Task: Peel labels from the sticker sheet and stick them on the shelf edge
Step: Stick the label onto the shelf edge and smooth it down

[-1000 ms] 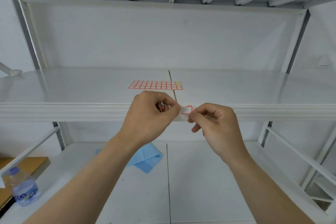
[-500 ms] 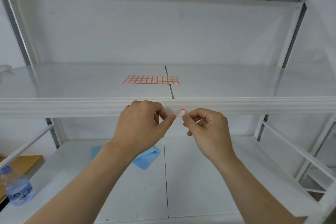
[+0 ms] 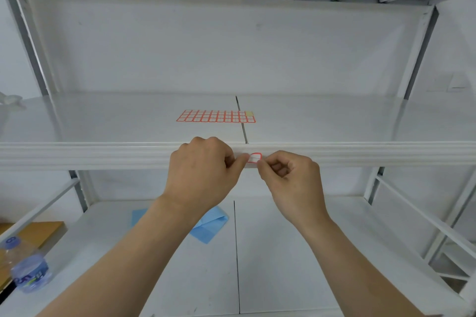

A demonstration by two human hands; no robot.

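Note:
A small white label with a red border (image 3: pixel 255 157) lies flat against the white shelf edge (image 3: pixel 103 156), just right of the seam in the shelf. My left hand (image 3: pixel 203 175) pinches the label's left end with thumb and forefinger. My right hand (image 3: pixel 291 183) has its fingertips at the label's lower right corner, fingers curled. The sticker sheet (image 3: pixel 216 116), a grid of red-bordered labels with one yellowish blank spot at its top right, lies flat on the shelf behind the hands.
A folded blue cloth (image 3: pixel 208 225) lies on the lower shelf, partly behind my left forearm. A plastic water bottle (image 3: pixel 25 265) and a wooden surface (image 3: pixel 33 233) sit at the lower left. Upright shelf posts (image 3: pixel 373 183) stand at both sides.
The label went from held loosely in front of the edge to lying flat against it. Both hands stayed pinched at its ends; the view shifted slightly.

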